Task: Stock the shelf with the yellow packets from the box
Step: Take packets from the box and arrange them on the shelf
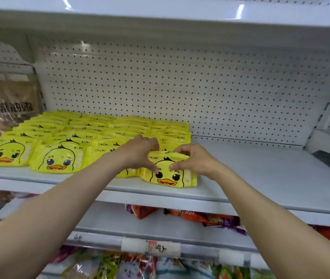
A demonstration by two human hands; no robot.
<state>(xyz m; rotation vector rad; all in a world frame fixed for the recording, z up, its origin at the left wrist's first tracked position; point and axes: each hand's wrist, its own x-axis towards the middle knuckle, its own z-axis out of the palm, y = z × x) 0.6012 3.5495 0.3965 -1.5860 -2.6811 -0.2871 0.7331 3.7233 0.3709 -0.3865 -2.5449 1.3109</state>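
Rows of yellow packets [59, 160] printed with a duck face lie overlapping on the white shelf [260, 178], filling its left half. At the front of the rightmost row sits one yellow packet [168, 176]. My left hand [140, 154] pinches its upper left part and my right hand [196, 160] pinches its upper right part; both thumbs press on the duck face. The box is not in view.
The right half of the shelf is bare in front of a white pegboard back wall [180, 81]. A clear bag with brown contents [7, 101] stands at the far left. Orange and purple snack bags [210, 218] lie on the shelf below, with a price tag [160, 247] on a lower rail.
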